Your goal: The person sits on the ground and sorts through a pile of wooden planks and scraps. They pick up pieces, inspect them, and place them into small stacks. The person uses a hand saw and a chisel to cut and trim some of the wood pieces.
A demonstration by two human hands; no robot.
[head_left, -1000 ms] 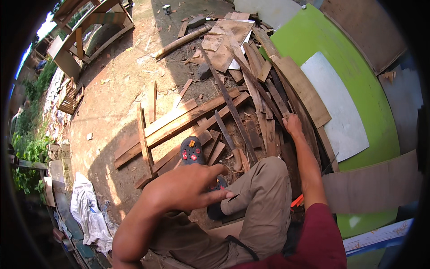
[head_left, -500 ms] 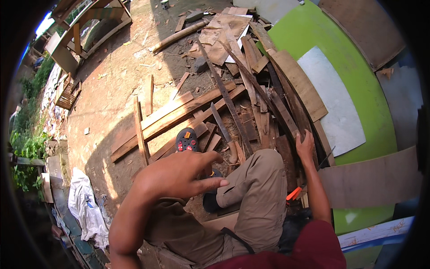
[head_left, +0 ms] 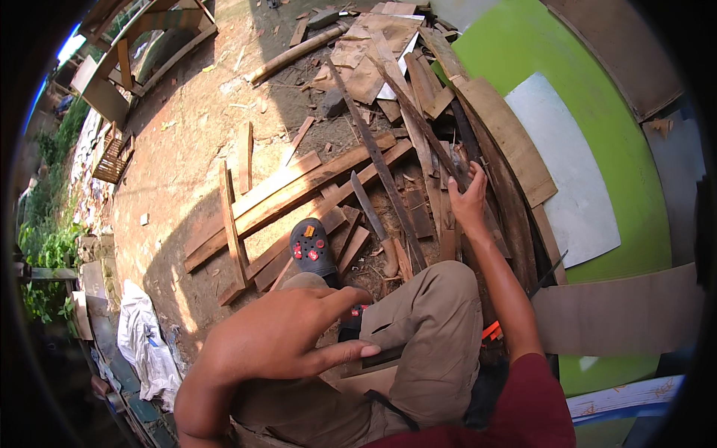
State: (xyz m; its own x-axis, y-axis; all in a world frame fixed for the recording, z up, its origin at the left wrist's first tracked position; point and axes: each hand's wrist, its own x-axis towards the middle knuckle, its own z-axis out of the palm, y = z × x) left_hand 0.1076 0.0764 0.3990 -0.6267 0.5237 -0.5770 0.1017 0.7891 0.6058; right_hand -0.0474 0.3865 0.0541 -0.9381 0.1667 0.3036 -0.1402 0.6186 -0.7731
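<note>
Right hand [head_left: 469, 201] reaches out at about 1 o'clock from the knee, fingers curled onto a dark upright slat [head_left: 448, 160] in the leaning wood pile; how firmly it grips I cannot tell, the palm faces away. Left hand [head_left: 287, 336] hangs in the air low at 7 o'clock, fingers spread apart, empty, touching nothing, above the khaki trouser leg [head_left: 433, 336].

Slat stands among other boards leaning against a green panel [head_left: 597, 97], which sits at 2 o'clock. Grey sheet [head_left: 567, 172] lies on the green panel. Long blade with a wooden handle [head_left: 373, 220] lies on the scrap at 12 o'clock from the knee, just left of the right hand, not touched. Black clog with red studs [head_left: 312, 250] rests on planks at 11 o'clock. Long planks [head_left: 276, 198] lie crossed on bare dirt further out at 10 to 11 o'clock. White cloth [head_left: 142, 336] lies at 9 o'clock near the edge. Wooden frame [head_left: 123, 67] stands far off at 10 o'clock.
</note>
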